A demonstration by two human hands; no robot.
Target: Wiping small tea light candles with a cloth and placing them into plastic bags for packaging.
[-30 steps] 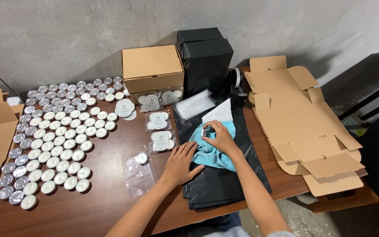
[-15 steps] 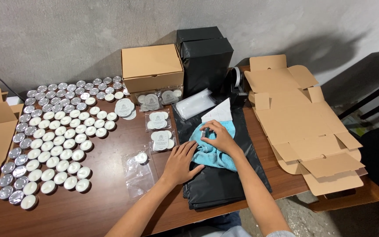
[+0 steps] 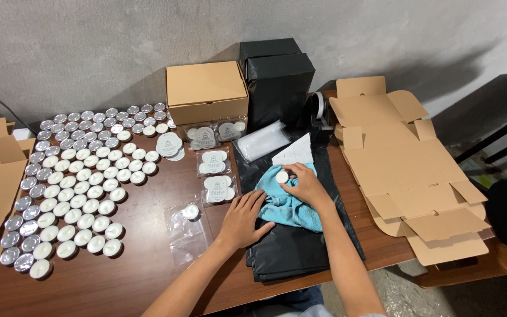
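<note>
Brown tabletop (image 3: 148, 276) spreads under us; our left hand (image 3: 243, 218) lies flat, fingers spread, pressing the near edge of the blue cloth (image 3: 289, 205) on the black bags (image 3: 291, 249); just beyond, our right hand (image 3: 304, 185) pinches a tealight (image 3: 281, 176) at its fingertips, over the cloth's far end; rows of tealights (image 3: 71, 188) lie well left.

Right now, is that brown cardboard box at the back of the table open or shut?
Shut. The brown box has its lid lying flat and flush over the top, so nothing inside shows. It stands beside the black box.
</note>
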